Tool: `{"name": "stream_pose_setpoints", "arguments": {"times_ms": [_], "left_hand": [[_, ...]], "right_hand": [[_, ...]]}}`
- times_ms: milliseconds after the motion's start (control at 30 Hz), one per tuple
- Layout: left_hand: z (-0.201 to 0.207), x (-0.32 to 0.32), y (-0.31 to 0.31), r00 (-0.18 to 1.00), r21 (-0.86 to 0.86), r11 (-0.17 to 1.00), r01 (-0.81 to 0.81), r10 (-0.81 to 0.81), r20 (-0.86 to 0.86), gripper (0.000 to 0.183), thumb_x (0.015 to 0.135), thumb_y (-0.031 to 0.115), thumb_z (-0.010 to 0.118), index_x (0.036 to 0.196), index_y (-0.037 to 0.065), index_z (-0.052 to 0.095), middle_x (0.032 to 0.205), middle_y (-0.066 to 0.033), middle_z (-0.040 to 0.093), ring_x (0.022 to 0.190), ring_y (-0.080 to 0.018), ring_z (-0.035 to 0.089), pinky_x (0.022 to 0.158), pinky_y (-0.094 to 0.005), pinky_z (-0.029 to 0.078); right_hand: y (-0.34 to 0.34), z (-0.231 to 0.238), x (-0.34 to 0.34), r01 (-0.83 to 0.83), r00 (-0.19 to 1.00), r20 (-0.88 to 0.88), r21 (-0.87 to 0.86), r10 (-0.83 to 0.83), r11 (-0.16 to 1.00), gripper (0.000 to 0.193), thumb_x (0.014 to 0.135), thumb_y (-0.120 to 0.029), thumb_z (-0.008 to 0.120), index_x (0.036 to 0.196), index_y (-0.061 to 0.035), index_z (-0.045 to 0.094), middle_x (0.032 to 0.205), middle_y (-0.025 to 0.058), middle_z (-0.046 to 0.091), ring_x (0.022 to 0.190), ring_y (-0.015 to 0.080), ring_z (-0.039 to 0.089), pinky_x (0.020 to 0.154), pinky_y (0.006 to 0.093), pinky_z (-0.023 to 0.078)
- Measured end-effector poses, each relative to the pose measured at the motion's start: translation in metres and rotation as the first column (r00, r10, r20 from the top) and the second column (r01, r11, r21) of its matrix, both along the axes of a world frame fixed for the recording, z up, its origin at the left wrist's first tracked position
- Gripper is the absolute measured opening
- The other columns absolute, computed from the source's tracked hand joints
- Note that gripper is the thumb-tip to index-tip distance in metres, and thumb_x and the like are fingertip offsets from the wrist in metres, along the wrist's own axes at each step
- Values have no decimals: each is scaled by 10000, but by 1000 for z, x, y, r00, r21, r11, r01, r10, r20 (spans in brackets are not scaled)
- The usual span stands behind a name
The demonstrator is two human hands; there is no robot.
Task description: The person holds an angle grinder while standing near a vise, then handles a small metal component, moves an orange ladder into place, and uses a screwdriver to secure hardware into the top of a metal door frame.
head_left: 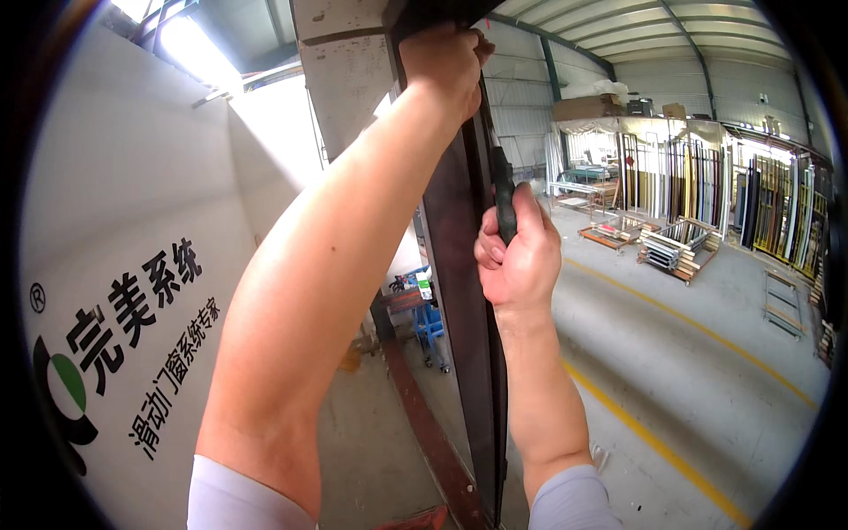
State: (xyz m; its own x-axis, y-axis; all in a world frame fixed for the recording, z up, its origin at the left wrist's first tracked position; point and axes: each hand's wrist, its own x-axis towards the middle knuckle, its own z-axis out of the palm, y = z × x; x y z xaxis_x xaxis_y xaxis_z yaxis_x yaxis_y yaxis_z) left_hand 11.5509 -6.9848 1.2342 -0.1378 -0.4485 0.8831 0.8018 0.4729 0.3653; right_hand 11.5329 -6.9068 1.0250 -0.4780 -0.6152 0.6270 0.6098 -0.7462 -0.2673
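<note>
A tall dark brown door or window frame (455, 256) stands upright in front of me, running from the top of the view to the floor. My left hand (444, 66) is raised high against its upper end, fingers curled closed; what they grip, if anything, is hidden. Lower down, on the frame's right side, my right hand (521, 252) is wrapped round a black-handled tool (504, 194). The tool points upward beside the frame's edge, and its working end cannot be made out.
A white wall panel (132, 203) with dark lettering rises on the left. Behind the frame are a blue wheeled cart (430, 331) and a reddish-brown floor beam (424, 415). Racks of long profiles (689, 177) and low trolleys (678, 247) stand far right, beyond yellow floor lines (654, 442).
</note>
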Motion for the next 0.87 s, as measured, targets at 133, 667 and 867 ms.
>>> {"name": "stream_pose_setpoints", "arguments": {"times_ms": [133,667,867], "left_hand": [[1,-5,6,998,5,1000,26,-26,-49,64,852,-90,582,909,-61,581,818,-150,640,665,-235,669,541,-308,496],[-117,82,7,793,-27,876,-481,448,413,263,888,176,622,1028,-47,624,856,-85,637,779,-145,576,717,-305,495],[-124,80,-3,932,14,969,-246,233,278,187,883,164,654,947,-10,628,772,-15,599,673,-84,503,606,-263,430]], "right_hand": [[-14,-2,-2,717,689,-139,-15,-711,697,231,932,-175,649,1093,-11,627,786,75,607,552,162,545,509,303,435],[-41,7,-5,926,-167,-35,-349,-985,-145,343,818,-9,729,1158,-9,687,758,123,622,621,239,593,572,333,478],[-44,7,-5,937,81,-35,-339,-996,89,329,851,-21,716,1175,16,679,977,165,726,797,269,701,740,273,526]]}}
